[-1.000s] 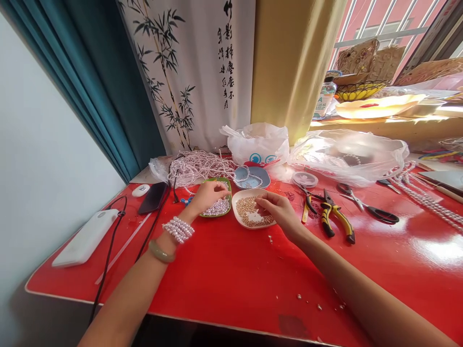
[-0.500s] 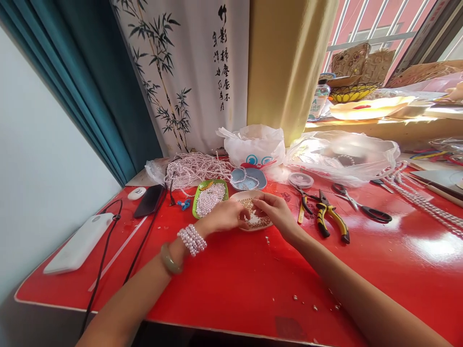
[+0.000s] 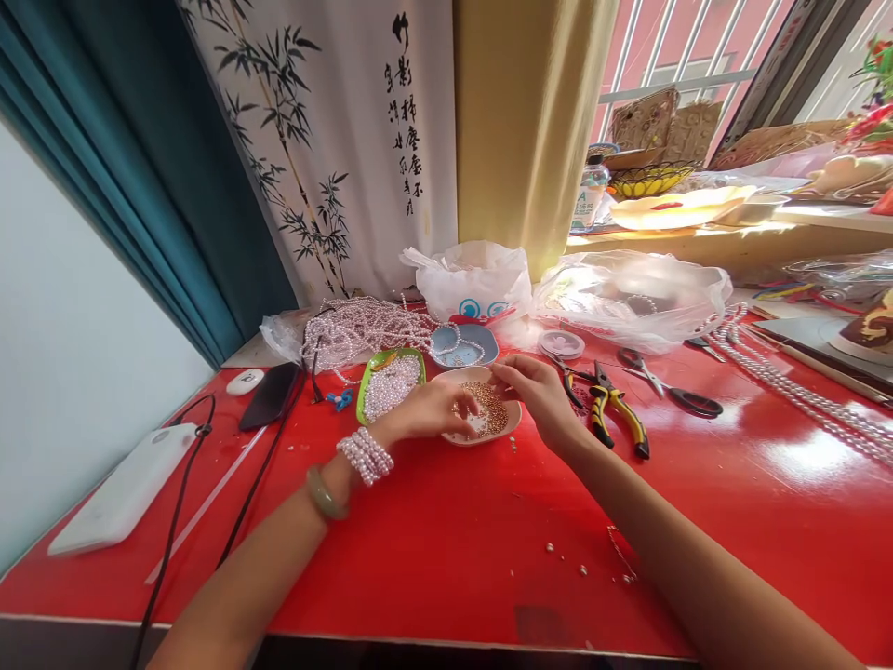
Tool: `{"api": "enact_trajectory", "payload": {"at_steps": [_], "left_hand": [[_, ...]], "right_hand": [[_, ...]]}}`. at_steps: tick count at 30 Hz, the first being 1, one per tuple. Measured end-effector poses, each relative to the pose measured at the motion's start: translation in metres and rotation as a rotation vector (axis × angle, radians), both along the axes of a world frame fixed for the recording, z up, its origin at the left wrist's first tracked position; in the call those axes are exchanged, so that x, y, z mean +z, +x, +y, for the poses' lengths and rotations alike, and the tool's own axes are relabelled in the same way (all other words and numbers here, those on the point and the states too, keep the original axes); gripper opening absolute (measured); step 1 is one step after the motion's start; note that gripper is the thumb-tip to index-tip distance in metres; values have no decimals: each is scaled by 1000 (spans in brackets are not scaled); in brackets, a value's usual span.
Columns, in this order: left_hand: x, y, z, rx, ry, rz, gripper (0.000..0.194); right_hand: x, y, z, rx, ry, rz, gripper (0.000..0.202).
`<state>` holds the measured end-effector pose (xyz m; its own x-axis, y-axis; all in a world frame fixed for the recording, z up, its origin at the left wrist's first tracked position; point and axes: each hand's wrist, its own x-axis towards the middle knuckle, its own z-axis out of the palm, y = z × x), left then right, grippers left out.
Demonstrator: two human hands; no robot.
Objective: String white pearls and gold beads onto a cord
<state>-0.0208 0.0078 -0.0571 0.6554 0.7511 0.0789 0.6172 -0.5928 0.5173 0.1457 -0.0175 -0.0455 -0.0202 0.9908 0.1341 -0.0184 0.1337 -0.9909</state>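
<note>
A pale dish (image 3: 497, 430) of small gold beads (image 3: 490, 409) sits on the red table. Over its left part is my left hand (image 3: 446, 408), thumb and forefinger curved and apart, with nothing visible between them. My right hand (image 3: 534, 391) is at the dish's right rim, fingertips pinched together; whatever they hold is too small to make out. Just left of the dish stands a green tray (image 3: 363, 391) of white pearl beads (image 3: 393, 386). Behind is a blue dish (image 3: 481, 346) with a bead strand in it. Pearl strands and a bangle circle my left wrist.
Yellow-black pliers (image 3: 618, 409) and scissors (image 3: 670, 389) lie to the right, pearl strands (image 3: 788, 381) farther right. Plastic bags (image 3: 474, 279) and heaped strands (image 3: 363, 330) are behind. A dark phone (image 3: 271, 395), a white device (image 3: 126, 489) and cables lie left. Loose beads lie near the front.
My right hand has drawn slightly away from my left hand, showing more of the gold beads. The left hand's fingers are spread a little over the dish. The whole view has shifted.
</note>
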Motion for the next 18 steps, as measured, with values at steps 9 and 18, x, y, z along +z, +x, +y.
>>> {"api": "enact_trajectory", "payload": {"at_steps": [9,18], "left_hand": [[-16,16,-1,108,238,102,16],[-14,2,13,232,-119,-424,11]], "right_hand": [[-2,2,1,-4,22,-22,18],[-3,1,1,25,-22,-44,16]]}}
